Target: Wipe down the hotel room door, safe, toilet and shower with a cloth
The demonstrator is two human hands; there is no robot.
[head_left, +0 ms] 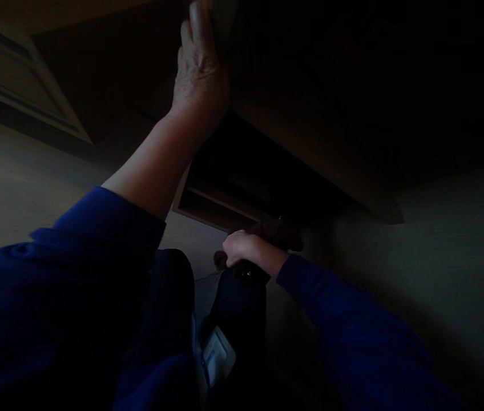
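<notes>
My left hand (201,63) is raised at the top, its back towards me and its visible fingers stretched upwards. It rests against a dark wooden furniture part; the thumb is hidden and the fingertips run to the picture's edge. Lower down, my right hand (240,246) is closed in a fist just above my knee. Around it is a dark, brownish-red object (273,229) with a rounded end at the hand's left; its kind is lost in the gloom. Behind the right hand is the dark opening of a wooden cabinet (216,200) with a shelf or divider.
The scene is very dark. At upper left stands another wooden cabinet with a panelled front (23,80). Pale floor (6,165) shows at left, and a pale surface (451,257) lies at right. A badge holder (218,355) hangs over my lap between my legs (242,308).
</notes>
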